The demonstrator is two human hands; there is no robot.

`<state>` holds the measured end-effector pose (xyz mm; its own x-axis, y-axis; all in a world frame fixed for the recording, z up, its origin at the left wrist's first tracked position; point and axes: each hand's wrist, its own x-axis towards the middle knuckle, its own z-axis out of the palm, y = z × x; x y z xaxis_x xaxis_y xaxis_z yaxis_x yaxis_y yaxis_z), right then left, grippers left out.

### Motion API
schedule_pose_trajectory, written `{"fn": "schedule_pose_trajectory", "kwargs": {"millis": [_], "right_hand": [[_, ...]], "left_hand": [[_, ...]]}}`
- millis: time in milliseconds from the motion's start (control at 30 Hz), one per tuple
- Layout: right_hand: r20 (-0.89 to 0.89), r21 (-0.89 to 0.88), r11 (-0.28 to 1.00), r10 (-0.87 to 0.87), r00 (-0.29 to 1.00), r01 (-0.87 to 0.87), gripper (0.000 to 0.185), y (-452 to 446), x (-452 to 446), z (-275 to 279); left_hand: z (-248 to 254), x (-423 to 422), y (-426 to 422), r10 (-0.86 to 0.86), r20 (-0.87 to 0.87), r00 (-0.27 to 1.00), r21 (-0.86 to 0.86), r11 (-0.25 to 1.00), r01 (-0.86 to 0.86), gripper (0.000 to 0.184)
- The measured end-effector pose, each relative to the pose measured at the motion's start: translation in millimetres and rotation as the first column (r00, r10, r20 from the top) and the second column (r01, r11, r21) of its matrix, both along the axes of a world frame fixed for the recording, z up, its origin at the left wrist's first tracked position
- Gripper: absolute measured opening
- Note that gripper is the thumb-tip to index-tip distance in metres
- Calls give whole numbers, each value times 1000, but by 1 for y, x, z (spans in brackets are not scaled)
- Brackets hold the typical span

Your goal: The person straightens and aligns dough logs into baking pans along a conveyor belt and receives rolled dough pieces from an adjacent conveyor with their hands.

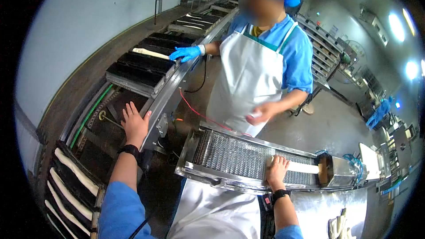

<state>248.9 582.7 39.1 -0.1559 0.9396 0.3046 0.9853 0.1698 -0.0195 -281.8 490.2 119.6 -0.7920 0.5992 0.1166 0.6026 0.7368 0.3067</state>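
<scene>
My left hand [135, 126] is open with its fingers spread, holding nothing, beside the metal rail [166, 99] of the long conveyor. Beyond its fingertips lies a black grooved tray [137, 76]. My right hand [277, 171] is closed over the left end of a long pale dough strip [305, 168]. That strip lies along a metal mesh belt [234, 152], its right end at the brown outlet [325, 171] of a machine. My palm and the gripped dough end are partly hidden.
Across the mesh belt stands a co-worker in an apron [248, 71]; their blue-gloved hand [186, 53] touches a dough strip [151, 53] on a tray. More dough strips [73, 190] lie on a black tray at lower left. Dough pieces [340, 226] rest on a metal surface at lower right.
</scene>
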Motion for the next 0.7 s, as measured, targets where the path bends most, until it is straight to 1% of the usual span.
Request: {"fn": "schedule_pose_trajectory", "kwargs": {"millis": [33, 67, 100, 167, 200, 233, 300, 333, 367, 433, 467, 533, 567, 600, 633, 700], "right_hand": [[34, 11, 999, 42, 999, -42, 36, 0, -3, -1], [10, 3, 998, 56, 998, -56, 32, 1, -5, -1], [9, 10, 998, 67, 998, -67, 32, 1, -9, 2], [38, -37, 988, 150, 988, -149, 31, -2, -14, 8], [36, -2, 979, 202, 979, -202, 30, -7, -17, 15], [38, 3, 977, 212, 976, -213, 30, -5, -21, 19], [78, -145, 946, 304, 949, -291, 35, -7, -23, 27], [132, -140, 943, 319, 939, -300, 47, -12, -32, 36], [135, -144, 942, 323, 937, -304, 47, -24, -40, 43], [248, -274, 944, 255, 935, -185, 58, -37, -58, 72], [253, -285, 942, 253, 934, -178, 58, -42, -59, 73], [153, -268, 953, 185, 971, -140, 59, -44, -60, 73], [162, -278, 950, 193, 968, -143, 59, -40, -60, 69], [-3, -252, 953, 171, 985, -167, 57, -31, -62, 62], [-171, -215, 959, 151, 974, -186, 55, -16, -61, 58], [-447, -141, 962, 147, 882, -232, 45, 28, -58, 68]], "left_hand": [[4, 5, -2, -7, -21, 1000, -5, 1000, 7, 86], [7, 6, -5, -10, -41, 999, -11, 1000, 10, 87], [7, 4, -5, 1, -42, 999, -5, 1000, -1, 87], [-3, -2, 1, 11, -65, 998, 4, 1000, -11, 86], [-7, -2, 1, 26, -62, 998, 24, 999, -25, 87], [-10, -5, 4, 38, -60, 997, 29, 999, -36, 87], [-15, -7, 3, 41, -43, 998, 88, 995, -37, 87], [-14, -9, 3, 46, -32, 998, 66, 997, -44, 88], [-17, -10, 1, 50, -28, 998, 63, 997, -48, 88], [-14, -10, 3, 92, -18, 996, 51, 995, -91, 88], [-12, -9, 1, 99, 15, 995, 107, 989, -100, 89], [-5, -7, 0, 104, 50, 993, 96, 989, -109, 89], [-3, -8, 0, 108, 70, 992, 97, 989, -114, 89], [-3, -12, -1, 73, 37, 997, 108, 991, -76, 93], [-5, -17, 1, 76, 41, 996, 109, 991, -80, 93], [-17, -19, 4, 143, -32, 989, 30, 989, -142, 99]]}}
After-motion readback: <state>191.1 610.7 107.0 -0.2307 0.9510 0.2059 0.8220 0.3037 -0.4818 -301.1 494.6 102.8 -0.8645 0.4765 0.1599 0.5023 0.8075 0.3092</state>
